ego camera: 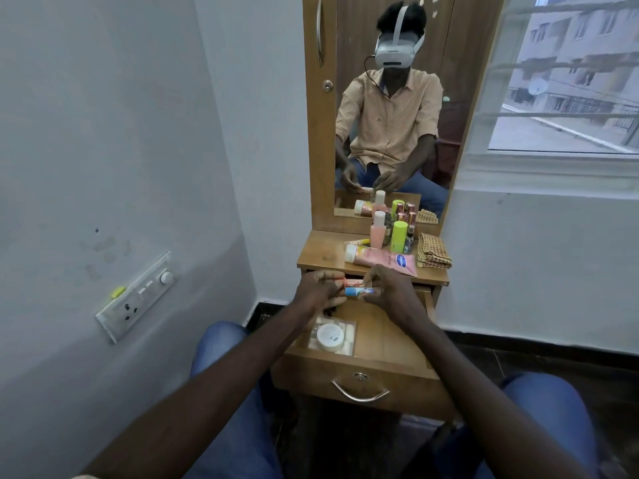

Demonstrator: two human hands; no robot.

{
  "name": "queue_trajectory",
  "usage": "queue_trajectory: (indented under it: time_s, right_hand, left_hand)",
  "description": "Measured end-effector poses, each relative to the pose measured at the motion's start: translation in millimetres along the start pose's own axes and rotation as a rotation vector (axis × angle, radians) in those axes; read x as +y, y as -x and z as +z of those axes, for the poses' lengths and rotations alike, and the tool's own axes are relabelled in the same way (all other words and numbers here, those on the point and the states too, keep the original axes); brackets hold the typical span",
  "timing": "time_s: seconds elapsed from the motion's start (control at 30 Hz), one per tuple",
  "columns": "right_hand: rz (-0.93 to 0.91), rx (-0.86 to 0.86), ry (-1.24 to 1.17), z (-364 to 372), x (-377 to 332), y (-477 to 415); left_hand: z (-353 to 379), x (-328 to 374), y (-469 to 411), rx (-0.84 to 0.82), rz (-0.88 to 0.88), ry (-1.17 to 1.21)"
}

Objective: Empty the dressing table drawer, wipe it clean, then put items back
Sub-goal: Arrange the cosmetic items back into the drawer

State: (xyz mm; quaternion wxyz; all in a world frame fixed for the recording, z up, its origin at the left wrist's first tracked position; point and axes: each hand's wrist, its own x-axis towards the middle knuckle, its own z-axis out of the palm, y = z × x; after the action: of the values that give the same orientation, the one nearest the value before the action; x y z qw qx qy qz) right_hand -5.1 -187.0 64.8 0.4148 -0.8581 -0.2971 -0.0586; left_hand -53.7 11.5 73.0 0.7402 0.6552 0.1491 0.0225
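Note:
The wooden drawer (pixel 380 344) of the dressing table stands pulled open in front of me. Above its back part, my left hand (pixel 316 288) and my right hand (pixel 387 292) hold two small tubes between them: an orange-red tube (pixel 352 281) and a blue-and-white tube (pixel 358 291). Each hand pinches the tubes at one end. Inside the drawer lie a round white jar (pixel 330 337) and a clear packet of white pieces (pixel 347 337) under it. On the table top (pixel 321 254) sit a pink tube (pixel 383 258), a pink bottle (pixel 377 231), a yellow-green bottle (pixel 398 236) and a checked cloth (pixel 432 252).
A mirror (pixel 390 115) rises behind the table top and reflects me seated. A switch panel (pixel 138 295) is on the left wall. A window (pixel 570 81) is at the right. My knees (pixel 221 347) flank the drawer, whose metal handle (pixel 360 392) faces me.

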Motion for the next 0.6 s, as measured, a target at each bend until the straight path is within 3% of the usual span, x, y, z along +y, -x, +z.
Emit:
queue_trajectory:
  time_s: [0.37,0.43,0.53,0.6]
  right_hand:
    - [0.190,0.058,-0.151,22.2,26.9,18.8]
    - [0.308,0.029,-0.293,21.6,34.1,19.0]
    - [0.588,0.065,-0.691,25.1,39.2,17.0]
    - [0.698,0.107,-0.764,29.2,40.9,15.7]
  left_hand:
    - [8.0,-42.4,-15.4,0.023,-0.013,-0.065]
    - [8.7,-47.6,-19.0,0.038,-0.023,-0.083]
    - [13.4,-55.8,-24.6,0.052,-0.042,-0.154]
    - [19.4,-61.8,-27.9,0.077,-0.032,-0.274]
